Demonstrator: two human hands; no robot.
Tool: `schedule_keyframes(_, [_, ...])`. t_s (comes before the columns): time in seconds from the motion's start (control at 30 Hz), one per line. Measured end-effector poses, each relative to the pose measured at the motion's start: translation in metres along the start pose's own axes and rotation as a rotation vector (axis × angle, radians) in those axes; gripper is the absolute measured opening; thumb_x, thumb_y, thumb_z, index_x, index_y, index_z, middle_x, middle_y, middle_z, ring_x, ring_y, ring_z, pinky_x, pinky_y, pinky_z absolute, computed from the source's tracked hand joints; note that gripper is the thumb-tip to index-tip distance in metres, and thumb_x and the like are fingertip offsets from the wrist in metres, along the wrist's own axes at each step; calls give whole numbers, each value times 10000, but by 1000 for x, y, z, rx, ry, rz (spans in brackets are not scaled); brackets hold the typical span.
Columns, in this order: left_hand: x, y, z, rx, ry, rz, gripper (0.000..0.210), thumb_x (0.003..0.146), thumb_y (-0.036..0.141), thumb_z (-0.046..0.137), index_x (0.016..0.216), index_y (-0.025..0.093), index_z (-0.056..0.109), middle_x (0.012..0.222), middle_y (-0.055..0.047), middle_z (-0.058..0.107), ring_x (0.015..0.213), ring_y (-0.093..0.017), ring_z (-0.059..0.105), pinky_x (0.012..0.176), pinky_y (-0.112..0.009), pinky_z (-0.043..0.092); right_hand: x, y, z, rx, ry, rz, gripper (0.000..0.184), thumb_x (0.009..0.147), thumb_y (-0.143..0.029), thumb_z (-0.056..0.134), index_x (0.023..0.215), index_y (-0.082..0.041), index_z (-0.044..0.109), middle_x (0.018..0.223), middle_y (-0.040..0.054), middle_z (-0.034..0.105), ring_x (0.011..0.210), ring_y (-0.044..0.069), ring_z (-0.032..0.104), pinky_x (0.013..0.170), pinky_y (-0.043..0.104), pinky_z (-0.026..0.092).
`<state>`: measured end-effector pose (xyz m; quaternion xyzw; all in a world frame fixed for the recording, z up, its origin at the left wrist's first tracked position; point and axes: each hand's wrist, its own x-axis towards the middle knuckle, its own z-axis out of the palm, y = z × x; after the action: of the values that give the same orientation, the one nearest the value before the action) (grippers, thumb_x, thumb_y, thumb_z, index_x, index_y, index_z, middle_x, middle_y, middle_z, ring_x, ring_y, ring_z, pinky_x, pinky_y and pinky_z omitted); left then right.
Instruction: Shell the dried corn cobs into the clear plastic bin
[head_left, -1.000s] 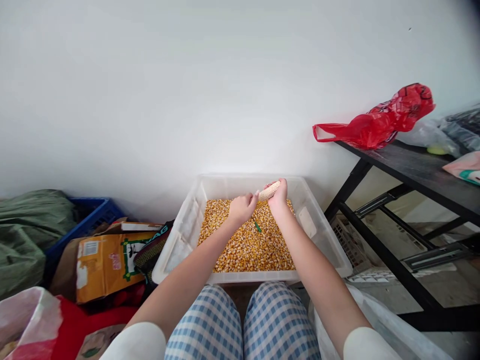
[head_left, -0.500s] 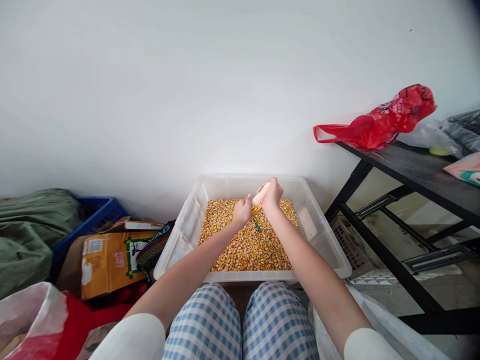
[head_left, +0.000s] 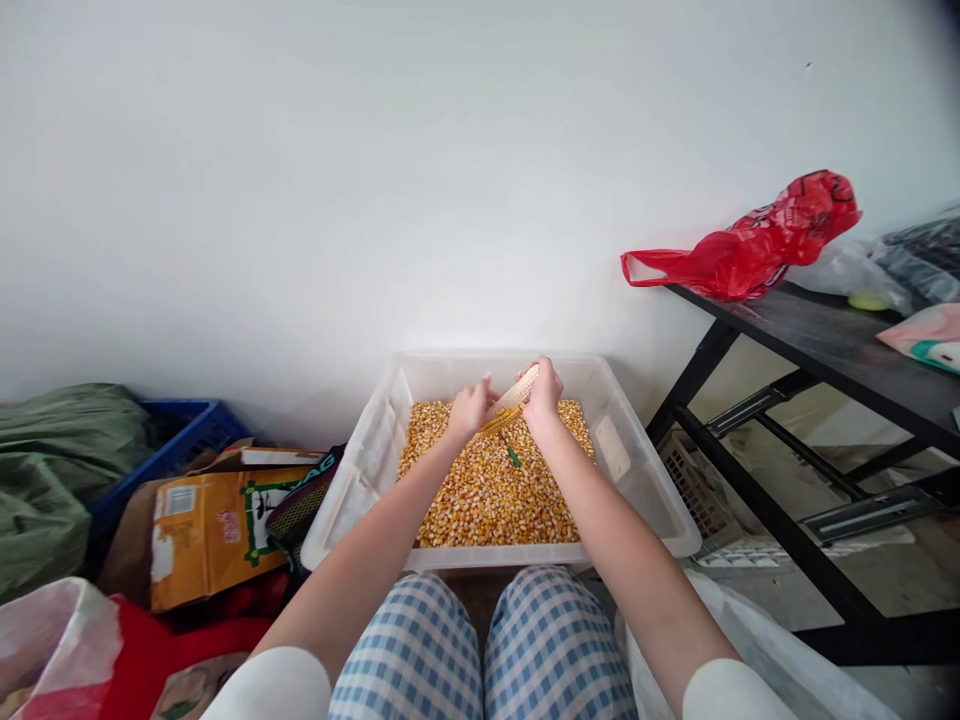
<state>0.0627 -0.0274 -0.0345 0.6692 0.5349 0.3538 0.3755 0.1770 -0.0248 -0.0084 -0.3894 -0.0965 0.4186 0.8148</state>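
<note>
A corn cob (head_left: 514,396) slants over the tub, its upper side pale and stripped, with a strip of yellow kernels along its lower side. Around its upper right end my right hand (head_left: 544,388) is closed. My left hand (head_left: 469,408) is at the lower left end, fingers curled against the cob with one fingertip raised; part of that end is hidden. Below both hands, loose corn kernels (head_left: 495,500) cover the floor of a translucent plastic tub (head_left: 630,500). A small green scrap (head_left: 514,456) lies on the kernels.
On the right stands a black metal-framed table (head_left: 825,340) bearing a red plastic bag (head_left: 765,245). A plastic basket (head_left: 694,490) sits under it. To the left are a cardboard box (head_left: 210,540), a blue crate (head_left: 202,425) and a green sack (head_left: 60,470). A white wall rises behind.
My left hand has slid down and left along the cob, its fingers loosening a little. More of the cob's middle and its yellow kernels now show. My right hand keeps its hold.
</note>
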Motion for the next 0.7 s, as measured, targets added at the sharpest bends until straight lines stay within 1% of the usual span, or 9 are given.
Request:
schedule_keyframes(0.07, [-5, 1, 5, 207, 17, 146, 625, 780, 633, 239, 668, 161, 634, 665, -95, 631, 745, -237, 595, 666, -286, 399, 0, 2, 0, 27, 16, 23, 185, 680, -344, 553, 669, -191, 448, 476, -77, 486, 406, 80, 494, 428, 199, 448])
schedule_keyframes(0.1, [-7, 1, 7, 268, 27, 164, 625, 788, 629, 230, 678, 163, 632, 682, -103, 635, 767, -248, 599, 675, -292, 397, -1, 2, 0, 29, 9, 36, 195, 671, -344, 568, 671, -190, 448, 484, -76, 494, 417, 80, 503, 435, 197, 451])
schedule_keyframes(0.2, [-10, -1, 13, 273, 77, 71, 663, 826, 590, 142, 623, 160, 604, 669, -134, 628, 779, -270, 606, 681, -310, 403, -5, 2, 3, -25, -127, 61, 203, 640, -317, 601, 652, -186, 447, 477, -63, 514, 438, 95, 531, 460, 209, 466])
schedule_keyframes(0.27, [-9, -1, 14, 136, 81, -19, 639, 828, 581, 166, 617, 153, 590, 625, -136, 615, 764, -269, 607, 674, -311, 414, -6, 0, 5, -85, -256, 47, 178, 636, -287, 592, 626, -186, 446, 449, -56, 511, 413, 108, 525, 436, 221, 456])
schedule_keyframes(0.33, [-10, 0, 16, -83, 36, -103, 558, 825, 556, 249, 661, 145, 589, 564, -111, 593, 707, -248, 608, 645, -297, 428, -8, -2, 6, -125, -320, 7, 153, 637, -256, 564, 587, -188, 437, 413, -57, 492, 362, 110, 491, 386, 226, 423])
schedule_keyframes(0.4, [-12, 1, 21, -303, -36, -177, 476, 828, 498, 295, 707, 138, 582, 497, -74, 553, 582, -218, 590, 576, -290, 438, -9, -2, 6, -147, -322, -27, 156, 636, -236, 537, 545, -190, 419, 380, -58, 467, 320, 106, 452, 348, 227, 387])
schedule_keyframes(0.5, [-17, 5, 29, -517, -118, -237, 383, 838, 389, 277, 754, 140, 556, 439, -24, 489, 412, -177, 509, 452, -289, 420, -10, -2, 4, -185, -331, -44, 176, 635, -233, 518, 509, -192, 402, 358, -54, 449, 297, 100, 428, 329, 223, 362])
schedule_keyframes(0.6, [-19, 8, 33, -689, -187, -273, 304, 824, 322, 293, 751, 150, 533, 423, 3, 449, 354, -151, 448, 388, -271, 390, -11, -2, 3, -207, -324, -50, 174, 629, -232, 517, 506, -193, 400, 353, -55, 446, 288, 93, 416, 319, 215, 345])
schedule_keyframes(0.7, [-18, 6, 31, -845, -208, -418, 240, 803, 323, 362, 753, 155, 526, 433, 13, 455, 360, -140, 447, 404, -264, 401, -13, -3, 2, -209, -331, -44, 169, 630, -230, 512, 508, -193, 402, 353, -57, 448, 288, 92, 414, 319, 213, 344])
